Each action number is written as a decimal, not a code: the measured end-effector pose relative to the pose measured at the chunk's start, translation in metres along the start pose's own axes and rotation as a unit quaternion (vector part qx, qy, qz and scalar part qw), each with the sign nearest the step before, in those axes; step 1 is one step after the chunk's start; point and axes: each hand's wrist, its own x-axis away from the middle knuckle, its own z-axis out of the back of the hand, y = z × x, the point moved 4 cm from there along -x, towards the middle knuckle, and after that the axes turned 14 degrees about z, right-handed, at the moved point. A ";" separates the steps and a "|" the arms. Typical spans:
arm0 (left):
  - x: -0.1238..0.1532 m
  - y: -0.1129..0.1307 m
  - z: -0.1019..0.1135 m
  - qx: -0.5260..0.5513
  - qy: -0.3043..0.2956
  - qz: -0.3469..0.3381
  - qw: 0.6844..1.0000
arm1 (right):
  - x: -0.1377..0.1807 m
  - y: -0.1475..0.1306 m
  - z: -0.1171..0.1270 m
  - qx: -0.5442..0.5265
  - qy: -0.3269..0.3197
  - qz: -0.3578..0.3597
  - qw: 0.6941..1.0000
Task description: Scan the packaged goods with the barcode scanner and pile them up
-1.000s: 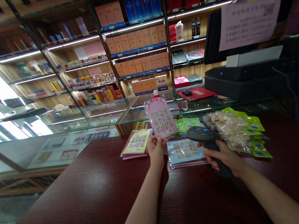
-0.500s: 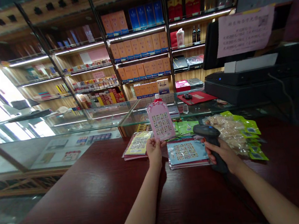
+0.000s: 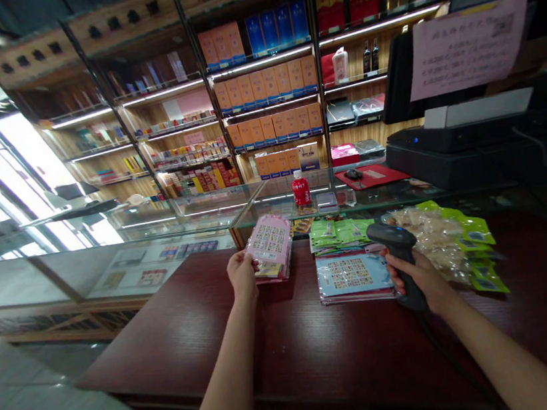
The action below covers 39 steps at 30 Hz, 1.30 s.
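Observation:
My left hand [image 3: 242,273] pinches the lower left corner of a pink packet [image 3: 272,237] printed with a grid of tiny pictures. That packet is over the left stack of packets [image 3: 282,272]; whether it rests on it I cannot tell. In my right hand [image 3: 421,276] is a black barcode scanner [image 3: 393,236], gripped by its handle, with a cord running down. Left of the scanner lies a stack of packets with a light blue one [image 3: 347,274] on top. Behind it are several green packets [image 3: 340,231]. Clear bags with green labels [image 3: 439,237] lie to the right.
A red-labelled bottle [image 3: 301,189] stands on the glass display case [image 3: 193,209] behind the dark wooden desk [image 3: 178,325]. A mouse [image 3: 353,174] sits on a red mat. At right stands a monitor [image 3: 393,81] with a paper sheet over it. Shelves of boxes line the back.
My left hand has moved left and down with the pink packet, from upright in front of the bottle to over the left stack. The scanner stays in my right hand; the view has shifted slightly.

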 end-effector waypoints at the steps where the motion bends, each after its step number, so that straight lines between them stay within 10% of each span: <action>1: -0.002 -0.002 0.008 -0.017 0.015 -0.001 1.000 | 0.000 0.000 0.000 0.000 0.000 0.001 1.000; 11: -0.010 -0.040 0.042 -0.141 0.125 -0.008 0.982 | 0.001 0.007 0.004 -0.005 -0.005 -0.019 1.000; 16: 0.001 -0.025 0.047 -0.343 0.209 -0.093 0.911 | 0.001 0.008 0.006 -0.007 -0.013 -0.022 1.000; 25: 0.030 -0.031 0.007 -0.499 -0.056 -0.255 0.826 | 0.002 0.006 0.006 -0.008 -0.006 -0.021 1.000; 39: 0.043 -0.025 -0.004 -0.545 0.015 -0.291 0.786 | 0.000 0.004 0.005 -0.008 -0.004 -0.002 1.000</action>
